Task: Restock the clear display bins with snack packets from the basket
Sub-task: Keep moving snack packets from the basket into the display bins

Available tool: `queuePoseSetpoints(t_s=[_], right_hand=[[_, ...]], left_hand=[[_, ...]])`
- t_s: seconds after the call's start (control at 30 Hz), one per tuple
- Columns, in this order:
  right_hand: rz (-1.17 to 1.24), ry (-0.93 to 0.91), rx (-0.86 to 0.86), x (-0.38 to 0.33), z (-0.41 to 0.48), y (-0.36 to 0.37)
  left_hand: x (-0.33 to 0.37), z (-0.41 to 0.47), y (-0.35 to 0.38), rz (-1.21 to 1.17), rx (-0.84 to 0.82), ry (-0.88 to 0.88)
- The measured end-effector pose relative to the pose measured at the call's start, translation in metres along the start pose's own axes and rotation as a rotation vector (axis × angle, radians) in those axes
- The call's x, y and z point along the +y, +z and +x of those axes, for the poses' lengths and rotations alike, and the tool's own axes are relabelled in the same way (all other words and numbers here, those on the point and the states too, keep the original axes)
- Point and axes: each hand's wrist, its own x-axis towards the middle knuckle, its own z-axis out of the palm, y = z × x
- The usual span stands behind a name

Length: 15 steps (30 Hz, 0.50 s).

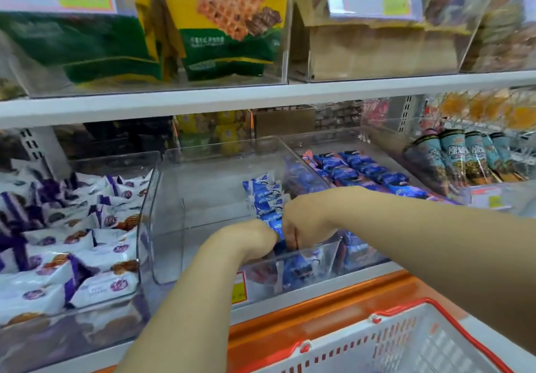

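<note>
To the left of the middle clear bin (174, 198), a neighbouring bin is packed with white-and-purple biscuit packets (72, 242). The middle clear bin is mostly bare plastic, with a single row of blue-and-white packets (262, 195) standing along its right wall from back to front. Both hands reach into the front end of that row. The left hand (249, 240) is bent at the wrist with its fingers tucked out of sight against the front packets, so its grip cannot be told. The right hand (304, 219), just beside it, curls its fingers down around the same packets. A yellow price tag (239, 288) sits on the bin's front wall. To the bin's right lie dark blue packets (362, 169), and farther right, cone-shaped snacks (470, 158). Below and right of the bin, the white basket (406, 343) with red handles sits beside an orange ledge (290, 323).
</note>
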Motion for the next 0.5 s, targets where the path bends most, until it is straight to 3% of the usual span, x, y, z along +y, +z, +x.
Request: queuePoseSetpoints(t_s=[0.17, 0.27, 0.5], right_hand=[[-0.001, 0.022, 0.001, -0.001, 0.006, 0.005], [0.072, 0.036, -0.002, -0.003, 0.004, 0.004], [-0.013, 0.165, -0.003, -0.011, 0.007, 0.006]], left_hand=[[0.005, -0.003, 0.000, -0.165, 0.006, -0.048], [0.005, -0.005, 0.000, -0.159, 0.002, -0.049], [0.002, -0.007, -0.003, -0.252, -0.048, -0.019]])
